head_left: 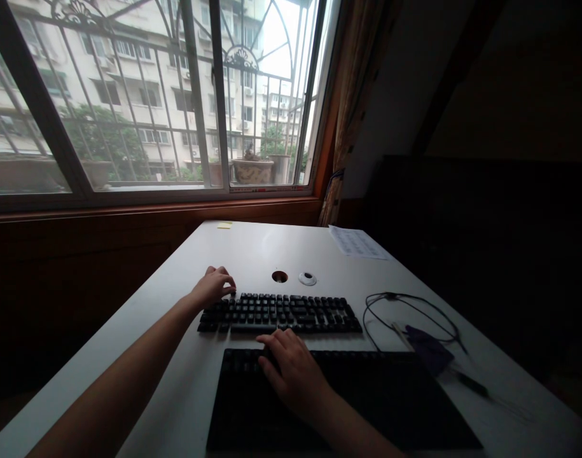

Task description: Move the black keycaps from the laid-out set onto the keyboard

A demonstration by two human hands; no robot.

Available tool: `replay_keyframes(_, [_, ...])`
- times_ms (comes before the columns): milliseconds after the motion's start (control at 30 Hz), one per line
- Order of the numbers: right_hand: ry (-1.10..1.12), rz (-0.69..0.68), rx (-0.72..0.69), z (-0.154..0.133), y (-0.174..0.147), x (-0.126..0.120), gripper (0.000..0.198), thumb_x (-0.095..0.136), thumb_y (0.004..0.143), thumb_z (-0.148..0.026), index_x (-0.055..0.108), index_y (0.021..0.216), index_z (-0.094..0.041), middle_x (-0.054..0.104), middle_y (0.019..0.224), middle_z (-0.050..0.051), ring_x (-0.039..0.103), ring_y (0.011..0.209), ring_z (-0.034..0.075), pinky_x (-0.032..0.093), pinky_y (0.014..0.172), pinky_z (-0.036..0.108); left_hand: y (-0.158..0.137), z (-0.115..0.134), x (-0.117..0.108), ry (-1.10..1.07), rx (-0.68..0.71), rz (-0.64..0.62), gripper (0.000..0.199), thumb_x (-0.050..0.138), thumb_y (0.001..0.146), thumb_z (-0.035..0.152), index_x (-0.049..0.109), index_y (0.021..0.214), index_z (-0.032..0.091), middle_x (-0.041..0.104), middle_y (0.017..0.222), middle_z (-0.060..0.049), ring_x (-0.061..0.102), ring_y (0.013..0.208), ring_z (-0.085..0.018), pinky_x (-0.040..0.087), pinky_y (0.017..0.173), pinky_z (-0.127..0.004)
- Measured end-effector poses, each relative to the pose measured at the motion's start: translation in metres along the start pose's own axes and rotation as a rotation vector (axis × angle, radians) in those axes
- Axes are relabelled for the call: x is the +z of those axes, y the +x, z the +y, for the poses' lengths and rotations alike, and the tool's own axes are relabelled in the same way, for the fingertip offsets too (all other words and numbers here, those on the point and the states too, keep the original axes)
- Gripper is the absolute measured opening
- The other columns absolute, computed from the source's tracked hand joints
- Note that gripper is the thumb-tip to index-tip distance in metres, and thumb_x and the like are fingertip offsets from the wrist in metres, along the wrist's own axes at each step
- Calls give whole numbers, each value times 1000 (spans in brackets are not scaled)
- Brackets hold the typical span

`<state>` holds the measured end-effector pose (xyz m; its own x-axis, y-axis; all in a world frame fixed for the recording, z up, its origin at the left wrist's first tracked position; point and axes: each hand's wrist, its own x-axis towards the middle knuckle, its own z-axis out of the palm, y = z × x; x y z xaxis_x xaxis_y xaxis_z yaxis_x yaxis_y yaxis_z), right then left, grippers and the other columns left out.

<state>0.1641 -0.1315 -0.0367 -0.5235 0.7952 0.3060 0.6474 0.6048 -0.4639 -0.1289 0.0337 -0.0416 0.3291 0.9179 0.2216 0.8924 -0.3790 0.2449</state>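
Left hand: your left hand is at the keyboard's far left corner, fingers curled down by a small dark piece (you cannot tell whether they pinch it).
Right hand: your right hand is over the far part of the black mat, fingers bent towards the keyboard's near edge; its grip is hidden.
Keyboard: the black keyboard lies mid-table, just beyond the mat.
Right side: a looped cable lies near a purple item.
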Motion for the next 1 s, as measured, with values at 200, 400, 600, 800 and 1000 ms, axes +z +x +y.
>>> replay_keyframes(200, [-2, -8, 4, 1, -1, 1, 30, 56, 97, -26, 59, 127, -25, 65, 115, 7, 56, 107, 26, 45, 97, 45, 3, -16, 1, -28, 14, 17, 29, 62, 92, 47, 81, 96, 25, 67, 108, -12, 56, 101, -30, 39, 99, -48])
replay_keyframes(400, [-2, 6, -9, 2, 0, 2, 31, 56, 96, -26, 60, 127, -25, 65, 115, 7, 56, 106, 25, 45, 97, 44, 5, -19, 5, -67, 50, -13, 29, 72, 83, 53, 81, 93, 28, 69, 107, -9, 58, 103, -29, 40, 98, -45])
replay_keyframes(600, [5, 16, -9, 1, -1, 2, 30, 56, 96, -26, 59, 126, -25, 65, 113, 7, 56, 105, 25, 45, 96, 43, 8, -15, 8, -123, 45, 10, 28, 74, 81, 51, 80, 86, 24, 71, 103, -11, 61, 100, -30, 45, 95, -46])
replay_keyframes(800, [111, 82, -11, 5, 1, 5, 29, 53, 96, -18, 59, 123, -24, 63, 112, 7, 55, 106, 23, 46, 98, 42, 2, -4, -3, -283, 74, 85, 34, 60, 90, 49, 72, 96, 18, 72, 93, -8, 70, 85, -23, 58, 79, -38])
replay_keyframes(1000, [248, 214, 11, 8, 3, 3, 24, 49, 95, -13, 63, 113, -23, 64, 103, 5, 57, 101, 21, 47, 94, 37, -33, 32, -18, -404, 134, 170, 34, 57, 93, 44, 71, 107, 16, 70, 103, -10, 72, 81, -19, 62, 75, -33])
